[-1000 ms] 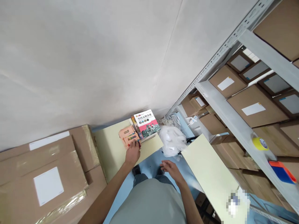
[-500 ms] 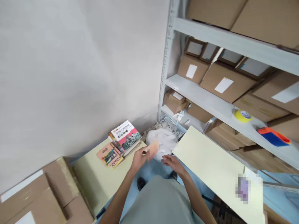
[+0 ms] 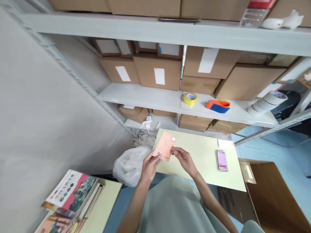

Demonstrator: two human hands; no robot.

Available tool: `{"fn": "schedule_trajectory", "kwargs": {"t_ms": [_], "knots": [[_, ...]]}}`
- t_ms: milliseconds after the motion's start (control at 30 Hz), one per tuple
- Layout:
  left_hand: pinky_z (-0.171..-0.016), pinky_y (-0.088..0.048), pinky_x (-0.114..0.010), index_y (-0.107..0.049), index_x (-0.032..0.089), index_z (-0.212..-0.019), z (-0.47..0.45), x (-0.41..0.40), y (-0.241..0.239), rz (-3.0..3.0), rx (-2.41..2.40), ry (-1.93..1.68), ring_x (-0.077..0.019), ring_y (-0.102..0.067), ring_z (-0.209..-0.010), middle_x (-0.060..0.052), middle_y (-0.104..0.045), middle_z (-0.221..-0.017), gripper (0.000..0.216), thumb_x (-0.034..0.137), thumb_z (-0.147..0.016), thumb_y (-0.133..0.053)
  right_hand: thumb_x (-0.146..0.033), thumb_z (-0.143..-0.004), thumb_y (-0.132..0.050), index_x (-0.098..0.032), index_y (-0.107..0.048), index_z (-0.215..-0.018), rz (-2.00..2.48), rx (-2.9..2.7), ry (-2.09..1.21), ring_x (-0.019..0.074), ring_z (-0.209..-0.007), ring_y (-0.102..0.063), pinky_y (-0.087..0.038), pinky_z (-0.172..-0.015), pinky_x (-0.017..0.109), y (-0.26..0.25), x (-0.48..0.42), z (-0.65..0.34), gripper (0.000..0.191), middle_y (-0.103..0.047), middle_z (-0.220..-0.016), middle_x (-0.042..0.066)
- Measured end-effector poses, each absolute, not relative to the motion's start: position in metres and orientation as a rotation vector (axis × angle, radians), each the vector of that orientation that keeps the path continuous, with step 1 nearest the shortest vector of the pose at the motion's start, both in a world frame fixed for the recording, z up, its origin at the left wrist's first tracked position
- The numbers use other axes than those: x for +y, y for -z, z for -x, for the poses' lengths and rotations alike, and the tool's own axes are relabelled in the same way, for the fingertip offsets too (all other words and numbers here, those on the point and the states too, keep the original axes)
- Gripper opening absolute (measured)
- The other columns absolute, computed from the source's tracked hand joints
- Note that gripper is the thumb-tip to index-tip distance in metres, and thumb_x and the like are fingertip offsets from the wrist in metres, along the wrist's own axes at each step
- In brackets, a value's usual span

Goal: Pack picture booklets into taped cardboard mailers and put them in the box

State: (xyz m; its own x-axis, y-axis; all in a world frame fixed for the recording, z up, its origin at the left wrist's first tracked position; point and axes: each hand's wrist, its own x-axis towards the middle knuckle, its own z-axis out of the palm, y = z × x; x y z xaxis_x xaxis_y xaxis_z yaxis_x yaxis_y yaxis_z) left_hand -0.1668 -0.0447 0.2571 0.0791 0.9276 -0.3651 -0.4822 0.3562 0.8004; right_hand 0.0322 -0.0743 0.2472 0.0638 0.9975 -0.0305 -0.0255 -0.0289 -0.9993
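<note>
A thin peach-coloured booklet [image 3: 165,145] is held up over the near-left part of a pale yellow tabletop. It carries a barcode at its lower left and a small red-edged white label near its upper right corner. My left hand [image 3: 150,165] grips its lower left corner, thumb on the face. At the right edge of the booklet, the curled fingers of my right hand [image 3: 183,159] pinch it, though the exact contact is small to see. A stack of books [image 3: 75,191] lies on another pale table at lower left, a pink-and-white cover on top.
In front of me stands a grey shelf [image 3: 155,97] full of cardboard boxes, with yellow tape [image 3: 190,98] and an orange-and-blue object [image 3: 218,106]. A white plastic bag [image 3: 132,165] sits between the tables. A blurred purple item [image 3: 221,160] lies right; an open carton [image 3: 274,191] stands beyond.
My view has turned right, from the book table towards the shelf and right-hand table. The booklet has come along in my left hand, and my right hand has closed in on its edge.
</note>
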Motion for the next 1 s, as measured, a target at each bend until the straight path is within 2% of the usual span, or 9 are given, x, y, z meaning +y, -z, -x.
{"fn": "schedule_trajectory", "kwargs": {"t_ms": [167, 367, 533, 633, 767, 900, 1000], "knots": [[-0.092, -0.064, -0.035, -0.085, 0.018, -0.101, 0.117, -0.041, -0.267, -0.582, 0.949, -1.052, -0.0246, -0.08, -0.096, -0.01, -0.084, -0.104, 0.047, 0.032, -0.06, -0.102, -0.058, -0.105, -0.063, -0.025, -0.069, -0.141, 1.289, -1.099, -1.039, 0.024, -0.107, -0.075, -0.061, -0.098, 0.04, -0.256, -0.085, -0.074, 0.049, -0.076, -0.118, 0.01], [-0.091, -0.063, -0.035, -0.086, 0.016, -0.105, 0.1, -0.048, -0.273, -0.652, 1.006, -0.993, -0.0249, -0.079, -0.097, -0.012, -0.084, -0.107, 0.052, 0.036, -0.06, -0.103, -0.054, -0.107, -0.061, -0.025, -0.064, -0.151, 1.326, -1.115, -1.012, 0.0217, -0.099, -0.075, -0.06, -0.093, 0.036, -0.258, -0.085, -0.09, 0.053, -0.075, -0.109, 0.007], [-0.097, -0.06, -0.037, -0.085, 0.018, -0.117, 0.101, -0.058, -0.272, -0.838, 1.002, -0.954, -0.028, -0.076, -0.108, -0.012, -0.083, -0.117, 0.05, 0.042, -0.075, -0.096, -0.056, -0.106, -0.06, -0.024, -0.061, -0.154, 1.348, -1.089, -1.059, 0.0224, -0.096, -0.076, -0.061, -0.084, 0.035, -0.255, -0.086, -0.09, 0.058, -0.076, -0.106, 0.007], [-0.102, -0.059, -0.038, -0.085, 0.021, -0.12, 0.103, -0.065, -0.267, -1.065, 1.025, -0.983, -0.0297, -0.074, -0.118, -0.012, -0.08, -0.125, 0.041, 0.042, -0.086, -0.088, -0.059, -0.103, -0.063, -0.023, -0.065, -0.15, 1.36, -1.067, -1.07, 0.0227, -0.097, -0.077, -0.062, -0.083, 0.035, -0.253, -0.088, -0.087, 0.058, -0.077, -0.115, 0.01], [-0.098, -0.062, -0.037, -0.086, 0.025, -0.118, 0.105, -0.077, -0.255, -1.434, 1.062, -1.049, -0.0271, -0.073, -0.119, -0.011, -0.078, -0.126, 0.025, 0.035, -0.098, -0.074, -0.063, -0.099, -0.069, -0.021, -0.071, -0.139, 1.344, -1.027, -1.1, 0.0243, -0.097, -0.077, -0.064, -0.081, 0.035, -0.252, -0.09, -0.079, 0.059, -0.076, -0.125, 0.014], [-0.109, -0.06, -0.041, -0.083, 0.034, -0.124, 0.105, -0.091, -0.246, -1.838, 1.06, -1.044, -0.0231, -0.071, -0.123, -0.007, -0.075, -0.13, 0.04, 0.013, -0.102, -0.057, -0.066, -0.098, -0.067, -0.019, -0.076, -0.12, 1.307, -0.969, -1.13, 0.0257, -0.091, -0.076, -0.064, -0.074, 0.035, -0.251, -0.092, -0.069, 0.053, -0.081, -0.113, 0.012], [-0.115, -0.056, -0.046, -0.08, 0.035, -0.131, 0.106, -0.099, -0.25, -1.93, 1.072, -1.019, -0.0268, -0.067, -0.132, -0.008, -0.072, -0.138, 0.043, 0.013, -0.098, -0.064, -0.068, -0.1, -0.062, -0.019, -0.078, -0.105, 1.311, -1.002, -1.086, 0.0255, -0.084, -0.074, -0.063, -0.074, 0.035, -0.25, -0.091, -0.068, 0.052, -0.082, -0.098, 0.009]]}}
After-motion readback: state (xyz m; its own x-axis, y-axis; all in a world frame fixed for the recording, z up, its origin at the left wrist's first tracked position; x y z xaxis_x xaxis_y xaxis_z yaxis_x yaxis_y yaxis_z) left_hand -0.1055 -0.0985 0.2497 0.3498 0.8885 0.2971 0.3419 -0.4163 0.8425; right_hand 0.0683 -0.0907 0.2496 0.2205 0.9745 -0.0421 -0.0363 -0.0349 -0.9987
